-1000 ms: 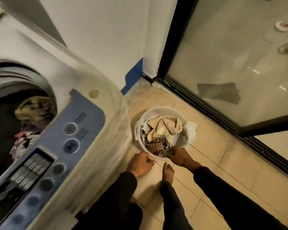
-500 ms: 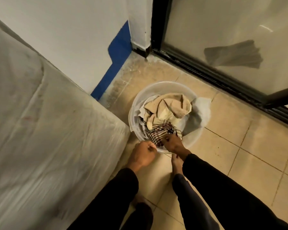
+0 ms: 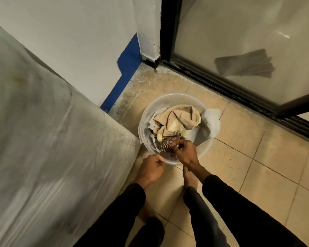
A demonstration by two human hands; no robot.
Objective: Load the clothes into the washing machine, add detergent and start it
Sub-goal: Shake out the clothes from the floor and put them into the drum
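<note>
Clear plastic basin (image 3: 206,148) sits on tan floor tiles (image 3: 248,166), just beside the plastic-wrapped washing machine (image 3: 52,139) that fills the left of the view. Inside the basin: a beige towel (image 3: 182,118) on top of the heap, a pale yellowish cloth under it, a white cloth (image 3: 211,120) draped over the far right rim, and a dark striped garment (image 3: 168,142) at the near edge. Right hand (image 3: 185,154) reaches over the near rim, fingers curled down and pinching the striped garment. Left hand (image 3: 151,169) is at the basin's near-left rim, fingers curled in; it seems to grip the rim, though motion blur makes contact uncertain. Both arms in black sleeves. A bare foot (image 3: 190,179) stands just below the basin. Glass sliding door (image 3: 239,41) with a black frame runs along the right.
</note>
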